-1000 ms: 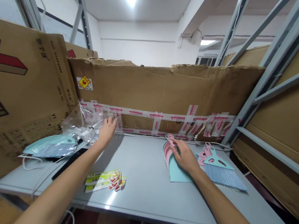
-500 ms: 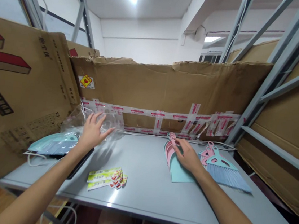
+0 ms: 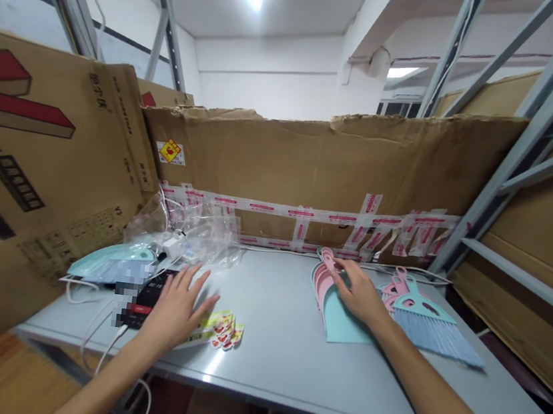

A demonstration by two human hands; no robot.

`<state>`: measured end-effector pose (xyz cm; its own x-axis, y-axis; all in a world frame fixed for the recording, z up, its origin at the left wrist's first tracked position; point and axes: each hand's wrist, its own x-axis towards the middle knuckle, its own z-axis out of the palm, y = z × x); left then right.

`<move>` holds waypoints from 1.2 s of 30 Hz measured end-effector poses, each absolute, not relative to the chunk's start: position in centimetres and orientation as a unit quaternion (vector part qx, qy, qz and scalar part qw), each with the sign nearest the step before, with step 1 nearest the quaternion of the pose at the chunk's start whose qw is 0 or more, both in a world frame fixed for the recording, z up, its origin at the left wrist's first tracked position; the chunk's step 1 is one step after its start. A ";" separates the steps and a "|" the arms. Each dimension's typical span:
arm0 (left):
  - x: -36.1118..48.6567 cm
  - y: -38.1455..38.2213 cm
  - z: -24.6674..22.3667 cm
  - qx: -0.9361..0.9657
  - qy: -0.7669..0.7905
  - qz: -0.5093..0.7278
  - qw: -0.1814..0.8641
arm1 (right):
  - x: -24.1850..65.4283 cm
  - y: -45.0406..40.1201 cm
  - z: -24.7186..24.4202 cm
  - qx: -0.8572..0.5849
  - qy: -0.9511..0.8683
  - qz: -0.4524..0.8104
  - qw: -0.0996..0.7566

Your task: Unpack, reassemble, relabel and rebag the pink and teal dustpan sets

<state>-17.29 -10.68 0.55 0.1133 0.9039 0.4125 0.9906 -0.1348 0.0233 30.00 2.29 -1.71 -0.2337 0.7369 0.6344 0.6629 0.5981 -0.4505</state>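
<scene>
My left hand (image 3: 182, 308) is open, fingers spread, above the near left part of the table. It is between a black phone (image 3: 148, 300) with a lit screen and a small pile of yellow-green printed strips with red-and-white ends (image 3: 227, 330), partly covering both. My right hand (image 3: 359, 291) has its fingers and thumb closed at the handle end of a stack of pink and teal dustpans (image 3: 346, 321), which lie nested on the table. Just right of that wrist lie hand brushes (image 3: 436, 327) with pink and teal handles and blue bristles.
Another teal dustpan and brush set (image 3: 111, 262) lies at the left beside crumpled clear plastic (image 3: 203, 231) and a white charger (image 3: 174, 246). White cables trail over the table's left edge. Cardboard walls (image 3: 282, 161) and metal shelf posts (image 3: 508, 168) enclose the grey table (image 3: 268, 360).
My left hand has come down and nearer, from over the clear plastic to between the phone and the strips. My right hand stays at the dustpan handles. The view has shifted slightly.
</scene>
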 end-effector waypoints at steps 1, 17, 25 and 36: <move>-16.4 -10.4 1.2 -0.756 -0.618 -0.178 0.123 | 30.1 2.3 -1.8 -0.448 -0.783 0.043 0.430; -1.7 -2.4 4.4 -0.871 -0.471 -0.121 -0.072 | 37.2 5.0 -3.1 -0.562 -0.708 -0.085 0.420; -3.4 -2.5 0.8 -0.874 -0.465 -0.139 0.008 | 40.3 6.0 -2.7 -0.598 -0.687 -0.068 0.407; -4.1 -1.3 1.6 -0.865 -0.480 -0.140 -0.043 | 46.6 6.5 -4.5 -0.704 -0.613 -0.136 0.331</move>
